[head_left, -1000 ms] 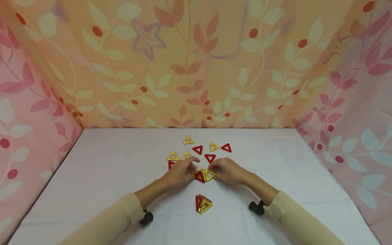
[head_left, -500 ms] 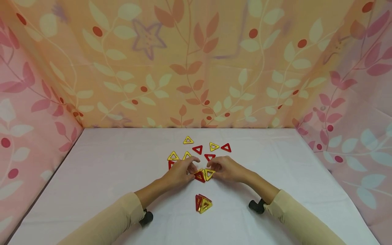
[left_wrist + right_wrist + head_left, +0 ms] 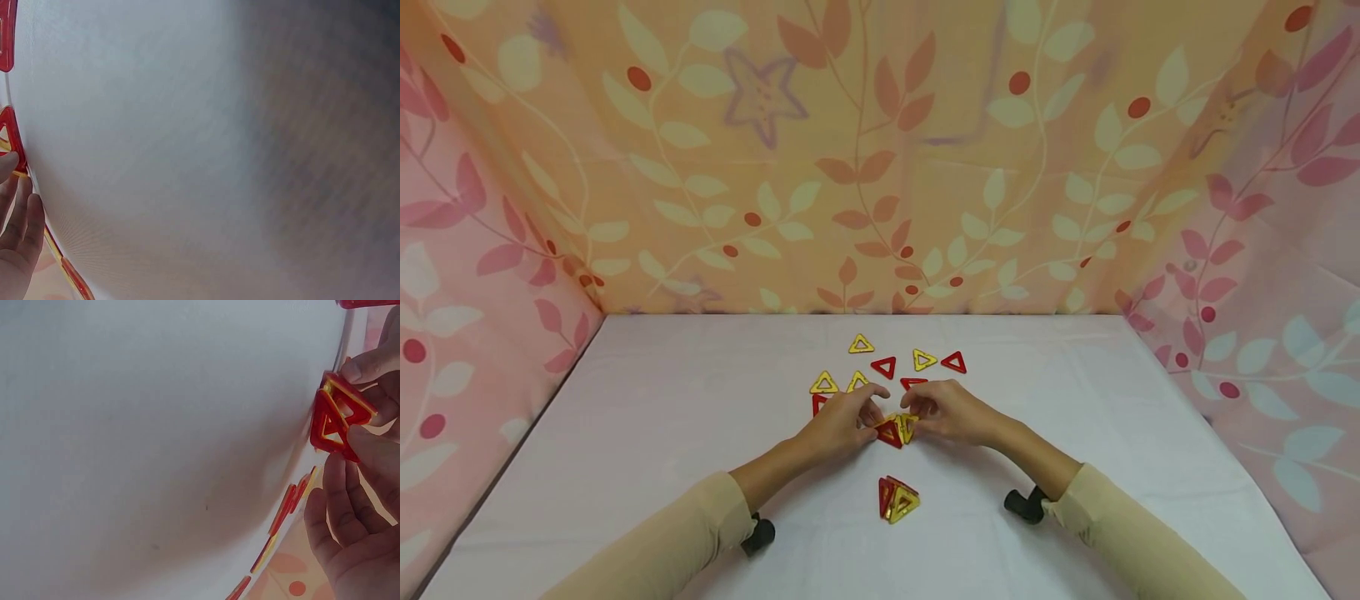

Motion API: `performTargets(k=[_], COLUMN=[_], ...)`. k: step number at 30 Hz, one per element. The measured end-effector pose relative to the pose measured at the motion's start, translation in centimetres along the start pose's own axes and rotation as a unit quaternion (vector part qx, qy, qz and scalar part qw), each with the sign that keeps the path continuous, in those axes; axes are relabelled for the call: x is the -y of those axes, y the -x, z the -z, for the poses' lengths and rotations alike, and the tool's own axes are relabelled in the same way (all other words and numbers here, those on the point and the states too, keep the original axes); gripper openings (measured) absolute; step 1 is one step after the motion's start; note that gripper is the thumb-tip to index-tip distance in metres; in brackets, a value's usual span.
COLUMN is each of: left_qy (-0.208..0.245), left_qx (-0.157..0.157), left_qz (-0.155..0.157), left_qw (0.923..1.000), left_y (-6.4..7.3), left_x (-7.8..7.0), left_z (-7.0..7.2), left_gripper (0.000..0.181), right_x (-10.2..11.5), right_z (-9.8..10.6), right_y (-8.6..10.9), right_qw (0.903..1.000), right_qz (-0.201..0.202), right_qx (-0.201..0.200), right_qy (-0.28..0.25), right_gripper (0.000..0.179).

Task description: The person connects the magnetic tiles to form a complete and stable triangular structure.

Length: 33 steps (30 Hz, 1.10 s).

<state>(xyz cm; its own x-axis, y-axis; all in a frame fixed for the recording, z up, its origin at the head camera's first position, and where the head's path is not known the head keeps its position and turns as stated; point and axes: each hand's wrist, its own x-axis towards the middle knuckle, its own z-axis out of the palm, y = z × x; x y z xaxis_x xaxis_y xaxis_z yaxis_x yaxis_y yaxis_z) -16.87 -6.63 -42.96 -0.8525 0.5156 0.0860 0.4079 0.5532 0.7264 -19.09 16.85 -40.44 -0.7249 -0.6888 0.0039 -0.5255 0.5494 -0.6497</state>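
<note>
Near the middle of the table, my left hand (image 3: pixel 841 423) pinches a red triangular magnetic tile (image 3: pixel 890 433) between thumb and fingers. It is joined to yellow tiles behind and beside it. My right hand (image 3: pixel 957 414) pinches the yellow triangular tile (image 3: pixel 909 428) on the right side, which stands tilted up against the others. In the right wrist view the joined tiles (image 3: pixel 337 419) form a hollow, pointed shape between the fingertips of both hands. Closer to the body rests a small red and yellow pyramid (image 3: pixel 897 500) of similar tiles.
Behind the hands lie several loose flat triangles, among them a yellow one (image 3: pixel 861 343), a red one (image 3: pixel 954 362) and another yellow one (image 3: pixel 824 382). My left hand partly covers a red tile (image 3: pixel 818 405). A white cloth covers the table (image 3: pixel 662 375); patterned curtains (image 3: pixel 865 167) surround it.
My right hand has shifted slightly left, swinging the right yellow tile inward and upright against the others. My left hand keeps its place on the red tile.
</note>
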Motion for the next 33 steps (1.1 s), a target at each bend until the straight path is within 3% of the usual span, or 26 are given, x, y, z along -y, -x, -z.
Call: performTargets(k=[33], left_qy=[0.005], left_qx=[0.002], left_qz=[0.008], left_qw=[1.0000], left_y=[-0.02], left_x=[0.07], left_z=[-0.01], left_gripper=[0.050], right_x=[0.50], right_z=[-0.60], right_y=[-0.63], right_qw=[0.9999], right_qz=[0.011], right_qx=[-0.011], right_qy=[-0.003], right_gripper=[0.031])
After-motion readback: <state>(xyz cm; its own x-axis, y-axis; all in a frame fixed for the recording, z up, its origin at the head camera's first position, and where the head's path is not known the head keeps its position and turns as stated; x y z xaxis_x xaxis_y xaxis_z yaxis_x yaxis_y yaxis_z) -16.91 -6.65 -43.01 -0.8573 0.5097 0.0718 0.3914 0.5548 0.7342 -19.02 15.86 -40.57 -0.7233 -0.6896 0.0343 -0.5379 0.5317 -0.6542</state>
